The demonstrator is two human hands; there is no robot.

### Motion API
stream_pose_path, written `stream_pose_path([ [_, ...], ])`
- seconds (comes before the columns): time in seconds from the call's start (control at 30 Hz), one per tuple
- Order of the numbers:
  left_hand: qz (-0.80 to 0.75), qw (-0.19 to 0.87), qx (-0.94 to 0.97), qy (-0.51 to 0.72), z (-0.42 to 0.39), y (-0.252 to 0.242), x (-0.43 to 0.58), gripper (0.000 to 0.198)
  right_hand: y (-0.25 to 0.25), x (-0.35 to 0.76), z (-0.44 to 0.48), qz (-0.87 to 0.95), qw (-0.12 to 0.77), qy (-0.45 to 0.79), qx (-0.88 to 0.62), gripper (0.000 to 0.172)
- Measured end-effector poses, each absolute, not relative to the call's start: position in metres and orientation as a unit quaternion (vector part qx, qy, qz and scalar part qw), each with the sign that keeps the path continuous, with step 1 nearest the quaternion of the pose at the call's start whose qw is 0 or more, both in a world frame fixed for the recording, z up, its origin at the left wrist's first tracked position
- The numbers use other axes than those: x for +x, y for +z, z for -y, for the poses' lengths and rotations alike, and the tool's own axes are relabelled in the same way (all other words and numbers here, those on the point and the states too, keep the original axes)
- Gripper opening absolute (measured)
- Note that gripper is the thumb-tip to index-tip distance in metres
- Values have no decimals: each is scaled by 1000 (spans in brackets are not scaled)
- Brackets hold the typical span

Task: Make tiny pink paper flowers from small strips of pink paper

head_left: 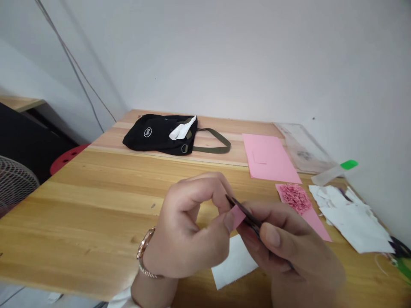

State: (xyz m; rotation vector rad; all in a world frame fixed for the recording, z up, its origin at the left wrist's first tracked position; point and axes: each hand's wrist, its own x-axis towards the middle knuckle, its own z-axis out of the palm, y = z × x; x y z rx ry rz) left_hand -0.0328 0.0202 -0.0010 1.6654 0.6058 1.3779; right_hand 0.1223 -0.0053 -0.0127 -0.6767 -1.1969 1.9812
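Observation:
My left hand (195,226) pinches a small strip of pink paper (238,216) between thumb and finger. A slim dark tool with two pointed prongs (252,219) lies in my right hand (289,248), its thumb pressed on top. The prong tips straddle or touch the pink strip beside my left fingertips. I cannot tell whether the tool is tweezers or snips. Beneath both hands rests a piece of white paper (233,261), partly covered. To the right, a pile of tiny pink bits (296,198) sits on a pink paper sheet (317,223).
A black bag (141,132) with white tissue (183,129) on it lies toward the wall. Larger pink paper (272,158) and a clear plastic sleeve (308,147) are behind my right hand. A green-capped container (334,172) and crumpled white papers (356,220) occupy the right side.

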Motion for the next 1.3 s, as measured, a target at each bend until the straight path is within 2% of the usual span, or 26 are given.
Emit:
stream_pose_path([
  [0.2, -238, 434, 667, 558, -20, -2, -32, 19, -14, 114, 8, 445, 392, 756, -277, 32],
  [0.53, -238, 428, 673, 554, -20, -1, -33, 22, -14, 124, 3, 472, 342, 775, -244, 28],
  [1.3, -241, 426, 672, 556, -21, -2, -34, 20, -12, 125, 1, 492, 343, 768, -227, 31],
])
